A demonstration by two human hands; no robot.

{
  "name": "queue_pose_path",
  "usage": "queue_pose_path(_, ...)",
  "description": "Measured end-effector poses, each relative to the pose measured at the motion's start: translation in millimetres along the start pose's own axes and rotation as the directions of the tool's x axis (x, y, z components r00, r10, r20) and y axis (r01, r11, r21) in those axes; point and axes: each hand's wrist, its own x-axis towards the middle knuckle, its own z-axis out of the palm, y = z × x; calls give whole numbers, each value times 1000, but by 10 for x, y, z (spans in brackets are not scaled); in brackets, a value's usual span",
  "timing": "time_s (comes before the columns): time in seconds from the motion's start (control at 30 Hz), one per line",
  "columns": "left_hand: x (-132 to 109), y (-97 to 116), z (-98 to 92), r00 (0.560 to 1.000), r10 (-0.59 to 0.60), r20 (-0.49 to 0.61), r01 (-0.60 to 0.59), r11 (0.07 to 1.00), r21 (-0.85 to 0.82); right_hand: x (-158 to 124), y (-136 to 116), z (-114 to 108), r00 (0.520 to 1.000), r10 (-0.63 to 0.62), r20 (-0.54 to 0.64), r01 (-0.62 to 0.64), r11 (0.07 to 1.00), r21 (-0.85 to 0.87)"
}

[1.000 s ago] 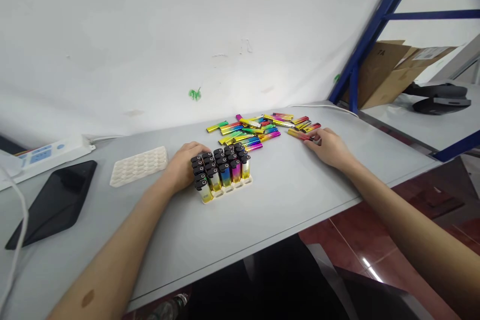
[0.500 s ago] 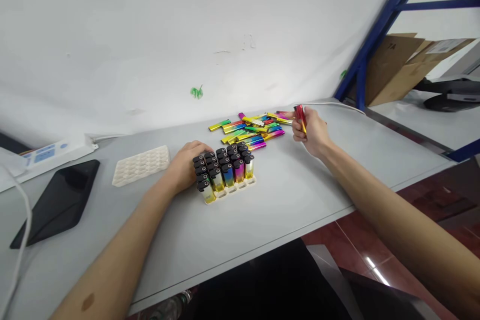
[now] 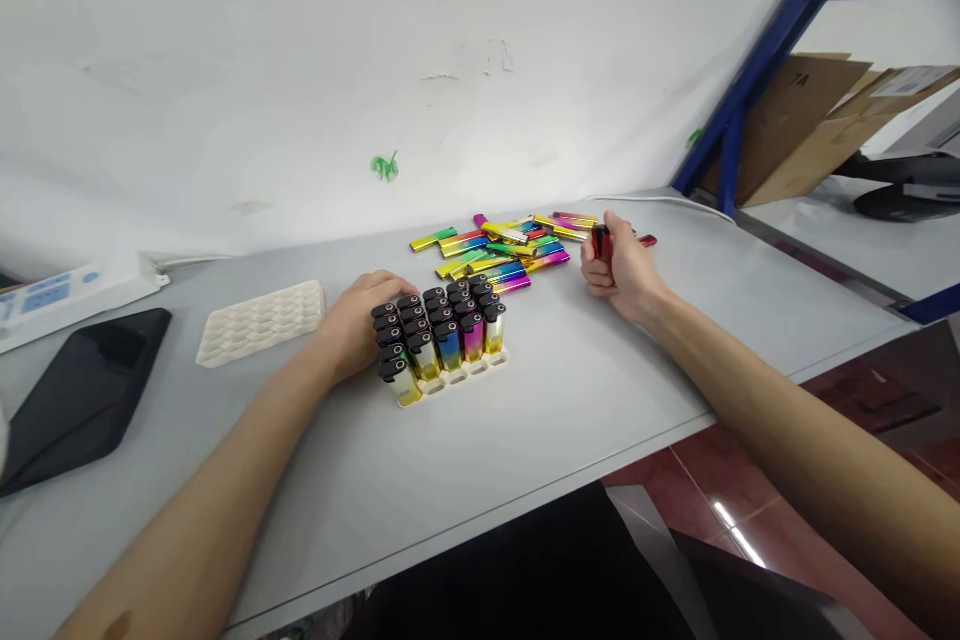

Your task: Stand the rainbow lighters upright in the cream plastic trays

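A white tray point(image 3: 459, 378) near the table's middle holds several upright lighters point(image 3: 441, 325) with black caps and rainbow bodies. My left hand point(image 3: 351, 322) rests against the tray's left side, fingers curled round it. Behind the tray lies a loose pile of colourful lighters point(image 3: 504, 254). My right hand point(image 3: 622, 268) is closed round red lighters point(image 3: 601, 241), held upright just right of the pile, the wrist resting on the table. One more red lighter point(image 3: 646, 240) lies behind that hand.
An empty white tray point(image 3: 261, 322) lies to the left. Further left are a black phone point(image 3: 75, 396) and a white power strip point(image 3: 67, 290). A blue shelf frame point(image 3: 757, 60) and cardboard boxes point(image 3: 817, 120) stand at the right. The grey table's front edge point(image 3: 570, 480) runs close to me.
My right hand picked red lighters up from the pile's right end, lifted them, then came down and left to rest on the table. My left hand stayed at the tray.
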Motion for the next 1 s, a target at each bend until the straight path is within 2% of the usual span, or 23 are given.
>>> queue_pose_path(0.37, -16, 10, -22, 1000, -9, -1, 9, 1000, -5, -12, 25, 3, 998, -11, -55, 11, 1000, -10)
queue_pose_path(0.63, -14, 19, -22, 1000, -9, -1, 9, 1000, -17, -3, 48, 11, 1000, -12, -12, 12, 999, -50)
queue_pose_path(0.9, -8, 31, -32, 1000, -7, 14, 7, 1000, -9, -18, 51, 12, 999, -22, -46, 19, 998, -54)
queue_pose_path(1.0, -9, 29, -24, 1000, -10, 12, 11, 1000, -6, -20, 80, 20, 998, -70, -11, 69, 995, -78)
